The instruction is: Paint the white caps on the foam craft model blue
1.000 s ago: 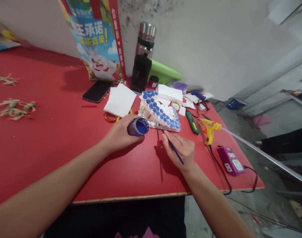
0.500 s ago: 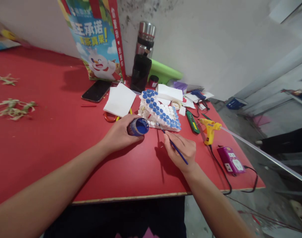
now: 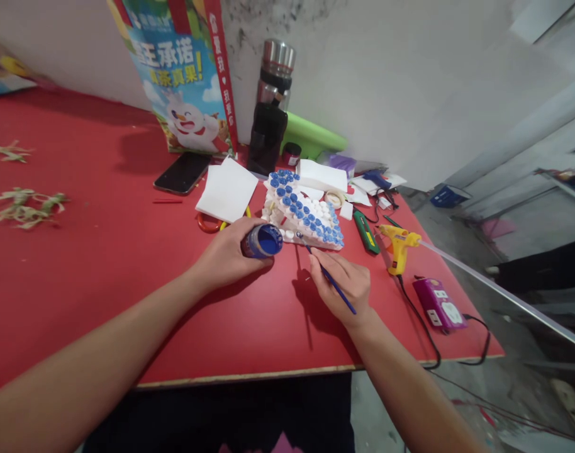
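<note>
A small jar of blue paint [image 3: 270,240] is held in my left hand [image 3: 231,255], its open mouth tilted toward the right. Between the thumb and fingers of my right hand [image 3: 341,283] is a thin blue paintbrush [image 3: 337,286]. The brush tip touches, or nearly touches, the lower front edge of a white craft piece [image 3: 316,211] covered in small round knobs. Many knobs along its top and right side are blue; others in the middle and along the front are white. One knob at the brush tip is partly blue.
White paper sheets [image 3: 227,192], a phone [image 3: 182,173] and a steel bottle [image 3: 275,75] stand or lie behind my hands. To the right are a green cutter [image 3: 365,233], a yellow glue gun [image 3: 399,248] and a purple power strip [image 3: 439,305]. Dried grass pieces [image 3: 27,207] lie left.
My right hand and the brush have shifted very slightly left. The left hand with the paint jar is almost unmoved.
</note>
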Demonstrator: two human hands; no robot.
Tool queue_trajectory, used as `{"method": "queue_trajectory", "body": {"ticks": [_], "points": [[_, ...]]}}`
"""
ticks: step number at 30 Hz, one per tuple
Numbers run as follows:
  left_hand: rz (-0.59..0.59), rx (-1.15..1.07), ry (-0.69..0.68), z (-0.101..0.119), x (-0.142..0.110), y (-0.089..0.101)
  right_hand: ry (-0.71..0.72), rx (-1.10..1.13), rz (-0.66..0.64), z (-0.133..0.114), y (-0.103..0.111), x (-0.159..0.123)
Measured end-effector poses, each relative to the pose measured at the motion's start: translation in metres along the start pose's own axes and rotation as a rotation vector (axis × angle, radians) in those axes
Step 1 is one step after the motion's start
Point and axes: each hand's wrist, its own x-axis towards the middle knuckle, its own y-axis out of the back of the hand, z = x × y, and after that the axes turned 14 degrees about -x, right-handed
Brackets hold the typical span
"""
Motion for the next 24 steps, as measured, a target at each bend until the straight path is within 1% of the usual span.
{"method": "queue_trajectory", "body": {"ticks": [24], "points": [[0.007,-0.004,-0.002,-0.0024,-0.0006,0.0000,0.001,0.011,0.011,0.0028,-0.0024,-0.0029]]}}
